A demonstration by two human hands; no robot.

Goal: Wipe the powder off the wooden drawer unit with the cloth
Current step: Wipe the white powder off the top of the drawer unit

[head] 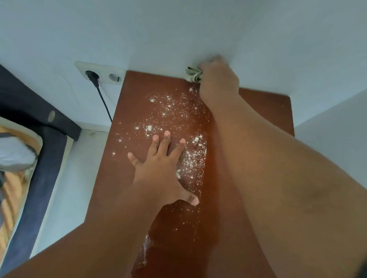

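Your right hand (218, 76) clamps the cloth (193, 75) at the drawer unit's (133, 97) far edge; left hand (161, 169) flat, fingers spread, amid powder (194, 159).

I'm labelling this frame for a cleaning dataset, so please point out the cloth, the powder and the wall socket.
cloth (192, 74), head view, on the bunched folds left of the right hand.
powder (193, 161), head view, on the dense patch beside the left hand.
wall socket (114, 77), head view, on the free outlet.

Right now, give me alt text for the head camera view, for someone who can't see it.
A right hand presses a bunched cloth at the back edge of a reddish wooden drawer unit by the wall, while the left hand lies flat amid scattered white powder. A wall socket with a plugged-in black cable sits left.
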